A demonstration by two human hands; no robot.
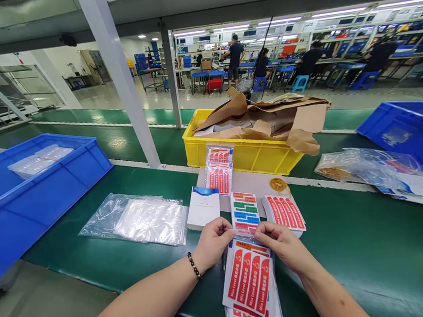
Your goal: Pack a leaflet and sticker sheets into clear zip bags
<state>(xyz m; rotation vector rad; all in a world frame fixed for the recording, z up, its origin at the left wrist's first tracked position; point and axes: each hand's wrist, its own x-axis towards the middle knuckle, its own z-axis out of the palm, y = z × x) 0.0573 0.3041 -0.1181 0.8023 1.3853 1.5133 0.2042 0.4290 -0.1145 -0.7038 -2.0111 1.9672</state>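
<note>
My left hand (216,241), with a beaded bracelet at its wrist, pinches one side of the top edge of a clear plastic bag (278,300). At the opposite side of that edge, my right hand (282,243) pinches it too. The bag lies on a pile, with a red-and-white label sheet (248,277) showing at the front. Just beyond my fingers is a stack of multicoloured label sheets (245,209). A white booklet stack (203,208) stands to its left, and a stack of red label sheets (284,214) to its right.
Flat clear bags (150,219) lie left on the green belt (350,250). Bagged labels (219,170) lean against a yellow crate (243,151) of brown paper. Rubber bands (278,186) sit near it. Blue bins (49,191) flank both sides; people work in the background.
</note>
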